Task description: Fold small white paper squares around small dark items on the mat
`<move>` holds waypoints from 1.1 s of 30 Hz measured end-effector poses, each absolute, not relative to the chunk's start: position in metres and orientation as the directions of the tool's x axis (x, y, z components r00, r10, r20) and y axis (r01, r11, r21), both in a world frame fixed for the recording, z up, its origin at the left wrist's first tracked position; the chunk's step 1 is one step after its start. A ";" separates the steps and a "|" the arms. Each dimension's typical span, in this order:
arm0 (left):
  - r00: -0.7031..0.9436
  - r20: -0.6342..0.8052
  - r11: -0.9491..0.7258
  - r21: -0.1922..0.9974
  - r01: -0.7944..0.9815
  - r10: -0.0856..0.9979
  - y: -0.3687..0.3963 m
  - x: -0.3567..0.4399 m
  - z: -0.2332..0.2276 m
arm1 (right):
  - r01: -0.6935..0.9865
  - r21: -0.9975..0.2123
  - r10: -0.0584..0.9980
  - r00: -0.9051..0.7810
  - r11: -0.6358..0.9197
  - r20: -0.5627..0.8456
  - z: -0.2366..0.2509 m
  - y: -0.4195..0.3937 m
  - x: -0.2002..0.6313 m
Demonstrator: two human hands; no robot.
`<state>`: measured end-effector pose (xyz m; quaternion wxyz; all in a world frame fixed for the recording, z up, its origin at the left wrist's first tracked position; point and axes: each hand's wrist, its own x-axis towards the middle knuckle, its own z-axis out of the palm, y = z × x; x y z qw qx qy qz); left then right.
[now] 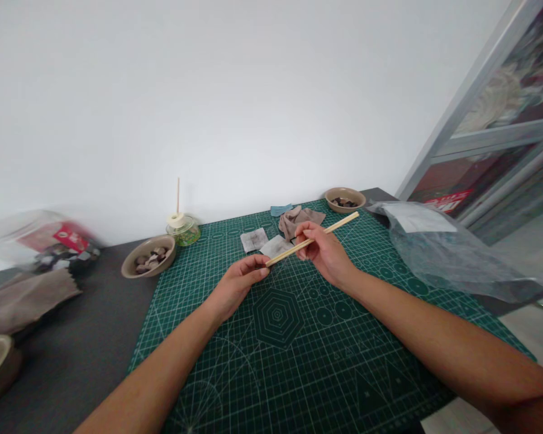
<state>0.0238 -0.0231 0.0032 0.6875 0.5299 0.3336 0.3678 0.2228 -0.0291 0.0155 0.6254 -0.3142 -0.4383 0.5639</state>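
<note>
**me:** Both of my hands are on the pair of chopsticks (312, 239) right now, above the green cutting mat (298, 337). Right hand (326, 253) is pinched around the middle, left hand (238, 283) has its fingertips closed on the near tips. The far ends point toward the bowl (344, 200) at the mat's back edge.

**reply:** I'd say even up the tips with the left while the right stays loose, so the sticks don't cross. Any clutter?

**me:** Crumpled cloth (298, 220) and paper squares (265, 242) just behind the sticks on the mat, another bowl of pieces (148, 257) off its left edge.
</note>
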 end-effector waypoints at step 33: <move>0.527 -0.091 0.301 0.895 -0.328 0.845 -0.021 0.023 0.001 | -0.451 -0.876 0.979 -0.018 0.172 0.202 0.017 -0.029 0.223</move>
